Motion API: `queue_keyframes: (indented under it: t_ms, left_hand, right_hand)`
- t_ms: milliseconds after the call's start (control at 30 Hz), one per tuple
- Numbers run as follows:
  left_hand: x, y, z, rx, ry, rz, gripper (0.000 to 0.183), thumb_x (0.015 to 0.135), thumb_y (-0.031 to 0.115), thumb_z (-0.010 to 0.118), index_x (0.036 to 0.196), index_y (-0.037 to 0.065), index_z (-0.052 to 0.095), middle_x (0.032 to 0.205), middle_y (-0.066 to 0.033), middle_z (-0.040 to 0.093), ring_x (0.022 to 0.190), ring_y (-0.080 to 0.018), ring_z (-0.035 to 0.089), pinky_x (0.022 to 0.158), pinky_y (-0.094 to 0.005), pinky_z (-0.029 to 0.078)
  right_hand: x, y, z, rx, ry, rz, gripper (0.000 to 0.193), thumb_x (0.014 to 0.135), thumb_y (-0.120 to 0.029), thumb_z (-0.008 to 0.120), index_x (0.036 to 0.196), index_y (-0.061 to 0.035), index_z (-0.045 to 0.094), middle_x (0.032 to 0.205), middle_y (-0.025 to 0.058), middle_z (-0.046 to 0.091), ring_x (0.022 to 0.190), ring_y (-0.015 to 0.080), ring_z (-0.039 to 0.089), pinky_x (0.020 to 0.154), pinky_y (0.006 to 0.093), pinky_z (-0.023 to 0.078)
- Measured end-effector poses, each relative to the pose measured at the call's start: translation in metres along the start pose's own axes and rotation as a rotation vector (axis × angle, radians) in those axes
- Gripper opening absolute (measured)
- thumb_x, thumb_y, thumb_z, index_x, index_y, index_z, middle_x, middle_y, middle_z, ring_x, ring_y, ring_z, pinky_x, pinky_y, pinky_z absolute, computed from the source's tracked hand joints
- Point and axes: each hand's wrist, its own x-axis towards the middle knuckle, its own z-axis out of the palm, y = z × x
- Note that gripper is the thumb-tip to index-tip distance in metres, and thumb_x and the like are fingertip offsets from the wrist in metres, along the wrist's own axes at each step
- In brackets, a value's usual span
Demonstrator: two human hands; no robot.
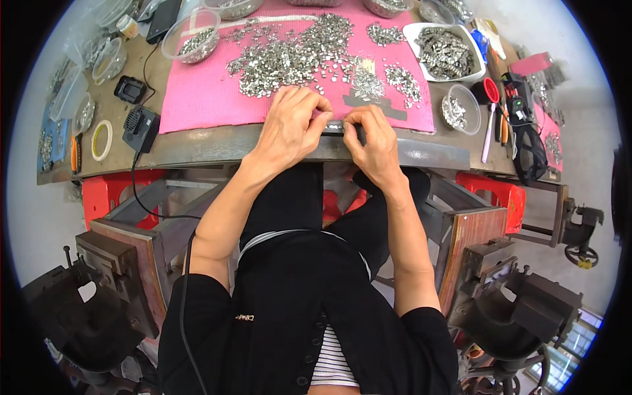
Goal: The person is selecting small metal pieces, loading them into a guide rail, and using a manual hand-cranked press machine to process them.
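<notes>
— At the near edge of the bench (197,153), where do we have our hands?

— Both sit together at the front lip of the pink mat (197,99). Our left hand (289,125) and right hand (376,139) pinch one narrow strip of small metal pieces (336,126) between them, fingers curled tight around its ends, thumbs and forefingers closed on it. The strip lies crosswise, just over the mat's edge.

— What do we count on the mat?

— One large heap of small silvery metal parts (289,56) beyond our left hand, and three smaller heaps to its right; the loose pieces are far too many to count. One dark flat strip (375,105) lies just beyond our right hand.

— And the containers?

— We see one white rectangular tray (413,31) full of parts at the far right, one clear round bowl (191,41) at the mat's far left corner, and one small clear cup (461,108) near our right hand. More clear bowls stand along the far rim, partly cut off.

— Anything else nearby?

— One roll of tape (101,139) and one black adapter with a cable (139,128) on the left; one red-headed tool (490,99) on the right.
</notes>
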Motion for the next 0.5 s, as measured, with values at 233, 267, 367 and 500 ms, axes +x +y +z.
queue_keyframes:
  t_ms: [233,267,367,500]
  left_hand:
    - [-0.01,0.002,0.005,-0.037,-0.006,-0.017,0.01,0.087,0.005,0.07,0.092,0.001,0.063,0.086,-0.0108,0.062,0.084,-0.0298,0.059,0.08,-0.04,0.045]
    - [-0.01,0.002,0.005,-0.033,-0.013,-0.015,0.01,0.086,0.005,0.07,0.092,0.001,0.063,0.086,-0.011,0.061,0.084,-0.0301,0.059,0.08,-0.0402,0.045]
    - [-0.01,0.002,0.005,-0.019,-0.021,-0.009,0.01,0.086,0.005,0.07,0.092,0.001,0.062,0.086,-0.0113,0.061,0.084,-0.0306,0.059,0.079,-0.0405,0.045]
    - [-0.01,0.004,0.005,-0.006,-0.028,-0.009,0.011,0.086,0.004,0.07,0.092,0.001,0.062,0.086,-0.0114,0.061,0.083,-0.0305,0.058,0.078,-0.0405,0.046]
  right_hand:
    - [-0.003,-0.009,0.0,-0.271,0.002,-0.175,0.019,0.08,0.002,0.073,0.096,-0.0028,0.064,0.095,0.0103,0.065,0.086,0.029,0.063,0.078,0.0372,0.048]
    - [-0.004,-0.008,-0.001,-0.218,0.016,-0.151,0.02,0.08,0.003,0.073,0.098,-0.0026,0.066,0.097,0.0106,0.066,0.087,0.0292,0.063,0.079,0.0375,0.049]
    - [-0.01,-0.003,-0.001,-0.121,0.061,-0.075,0.023,0.081,0.003,0.072,0.103,-0.0024,0.068,0.1,0.0109,0.067,0.09,0.0296,0.064,0.081,0.0386,0.049]
    - [-0.018,0.002,-0.006,-0.052,0.116,0.017,0.024,0.081,0.005,0.07,0.103,-0.0022,0.069,0.1,0.0113,0.068,0.091,0.0293,0.064,0.083,0.0389,0.05]
